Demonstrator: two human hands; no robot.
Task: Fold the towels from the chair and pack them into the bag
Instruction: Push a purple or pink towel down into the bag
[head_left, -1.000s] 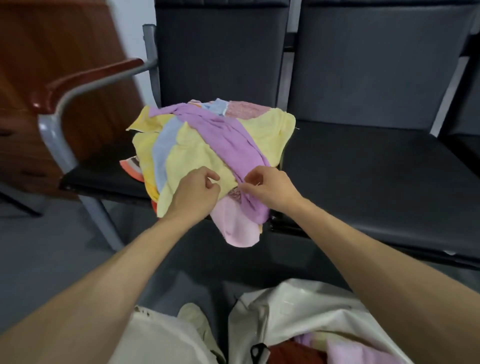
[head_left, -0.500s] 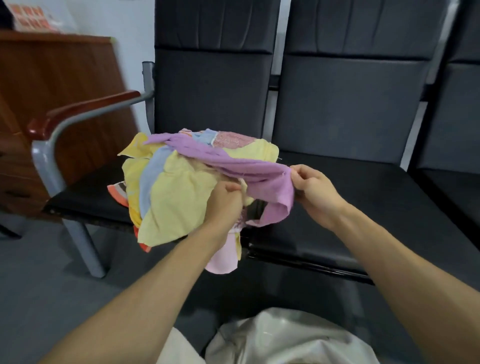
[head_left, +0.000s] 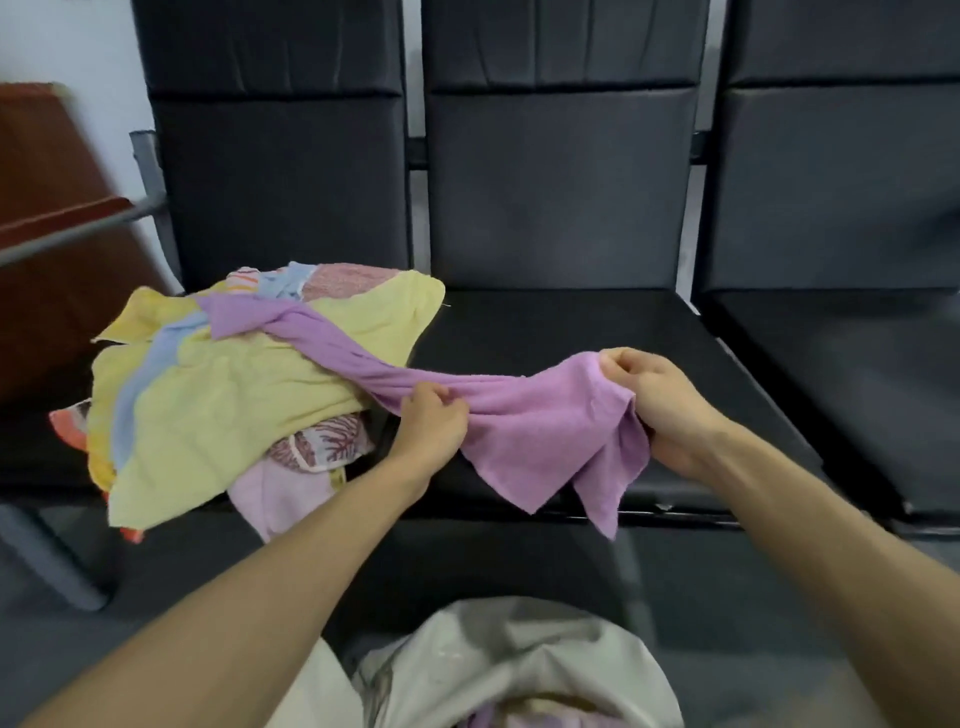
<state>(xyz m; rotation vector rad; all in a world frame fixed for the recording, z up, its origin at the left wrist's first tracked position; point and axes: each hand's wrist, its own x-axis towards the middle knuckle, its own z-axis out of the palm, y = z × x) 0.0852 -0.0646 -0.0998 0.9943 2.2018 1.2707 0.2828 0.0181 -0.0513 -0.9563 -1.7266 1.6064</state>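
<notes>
Stretching purple towel (head_left: 545, 431) wider than before, off towel pile (head_left: 234, 395), left hand (head_left: 431, 421) and right hand (head_left: 660, 400) grip pinching it.

Waiting area; linked black chairs (head_left: 561, 208)

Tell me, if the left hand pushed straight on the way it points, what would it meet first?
Past the purple towel it grips, the left hand would likely meet the middle chair's seat first; depth is unclear.

Towel pile (head_left: 223, 395) on left seat (head_left: 28, 457); one towel (head_left: 524, 421) reaches right over middle seat (head_left: 561, 332); bag (head_left: 519, 654) in front
</notes>
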